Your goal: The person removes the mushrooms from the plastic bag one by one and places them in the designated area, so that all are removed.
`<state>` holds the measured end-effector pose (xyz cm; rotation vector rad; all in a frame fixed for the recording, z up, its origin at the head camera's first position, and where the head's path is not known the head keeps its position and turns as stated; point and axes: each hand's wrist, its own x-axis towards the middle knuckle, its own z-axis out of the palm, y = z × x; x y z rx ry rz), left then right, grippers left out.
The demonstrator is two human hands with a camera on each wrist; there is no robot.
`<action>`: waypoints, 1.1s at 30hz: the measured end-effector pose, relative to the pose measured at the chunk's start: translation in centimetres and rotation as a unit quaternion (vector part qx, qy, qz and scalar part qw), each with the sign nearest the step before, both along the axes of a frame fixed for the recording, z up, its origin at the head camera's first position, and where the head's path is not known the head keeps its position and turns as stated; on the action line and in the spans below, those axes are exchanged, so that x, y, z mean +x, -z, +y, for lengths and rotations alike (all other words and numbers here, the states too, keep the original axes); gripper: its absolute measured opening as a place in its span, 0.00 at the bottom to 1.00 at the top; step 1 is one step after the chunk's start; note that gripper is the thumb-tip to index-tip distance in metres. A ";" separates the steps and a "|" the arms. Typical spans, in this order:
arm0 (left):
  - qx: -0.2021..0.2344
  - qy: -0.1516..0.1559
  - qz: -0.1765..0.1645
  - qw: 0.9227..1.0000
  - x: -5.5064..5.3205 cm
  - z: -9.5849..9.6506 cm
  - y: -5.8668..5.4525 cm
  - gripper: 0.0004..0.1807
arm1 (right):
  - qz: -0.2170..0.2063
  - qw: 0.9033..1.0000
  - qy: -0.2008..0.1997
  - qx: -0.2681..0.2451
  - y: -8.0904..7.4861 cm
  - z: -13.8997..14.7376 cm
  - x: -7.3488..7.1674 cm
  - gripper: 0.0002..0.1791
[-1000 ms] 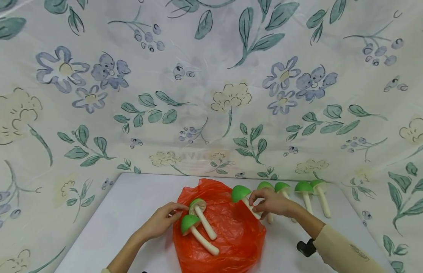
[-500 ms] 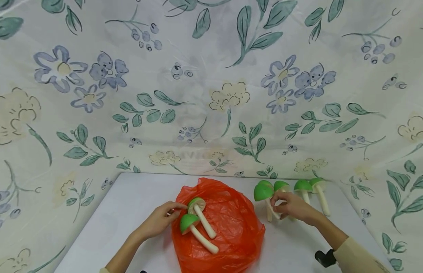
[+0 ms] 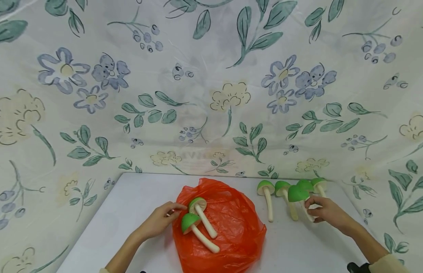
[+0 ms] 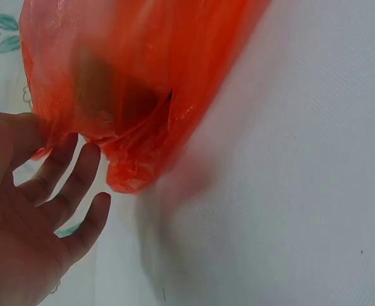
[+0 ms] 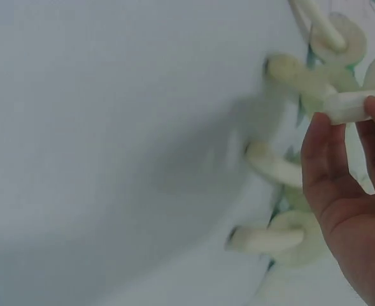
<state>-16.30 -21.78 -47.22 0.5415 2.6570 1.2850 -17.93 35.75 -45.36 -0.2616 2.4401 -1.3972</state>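
Note:
My left hand (image 3: 159, 220) pinches the left rim of a red plastic bag (image 3: 235, 227); the left wrist view has thumb and fingers at the crinkled bag edge (image 4: 133, 175). Two toy mushrooms with green caps and cream stems, an upper one (image 3: 206, 223) and a lower one (image 3: 205, 239), lie at the bag's left side. Over the right part of the table, my right hand (image 3: 329, 213) holds another green-capped mushroom (image 3: 297, 193) by its stem, cap up and slightly tilted. In the right wrist view, fingertips and thumb pinch that pale stem (image 5: 347, 108).
Several more green-capped mushrooms (image 3: 266, 187) form a row along the back right of the white table (image 3: 143, 189); the held one overlaps part of it. Behind the table hangs a flower-printed cloth (image 3: 197, 125). A black object (image 3: 358, 267) sits by the right sleeve.
My right hand has moved right with the mushroom, from above the bag's right edge to the row of mushrooms. The left hand and the two mushrooms at the bag stay put.

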 end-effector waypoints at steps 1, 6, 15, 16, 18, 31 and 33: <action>0.001 0.002 0.000 1.000 0.0 0.0 0.0 0.14 | 0.000 1.000 0.005 0.002 0.0 0.5 0.2 0.15; -0.002 -0.004 -0.007 1.000 0.0 0.2 0.2 0.14 | -0.007 0.999 0.034 0.001 0.3 2.5 0.7 0.18; 0.002 -0.003 -0.011 1.000 -0.1 0.4 0.4 0.14 | -0.017 0.999 0.041 -0.024 1.0 3.6 0.9 0.18; 0.001 -0.004 -0.012 1.000 -0.1 0.4 0.4 0.14 | -0.021 0.999 0.037 -0.030 1.2 3.6 1.0 0.18; 0.000 -0.006 -0.013 1.000 -0.1 0.4 0.4 0.14 | -0.033 0.998 0.031 -0.046 1.5 3.4 1.2 0.18; 0.000 -0.007 -0.023 1.000 -0.3 0.4 0.5 0.14 | -0.111 0.986 -0.028 -0.124 3.9 0.5 3.2 0.11; 0.002 -0.004 -0.023 1.000 -0.3 0.5 0.5 0.14 | -0.116 0.984 -0.037 -0.134 4.2 -0.1 3.4 0.11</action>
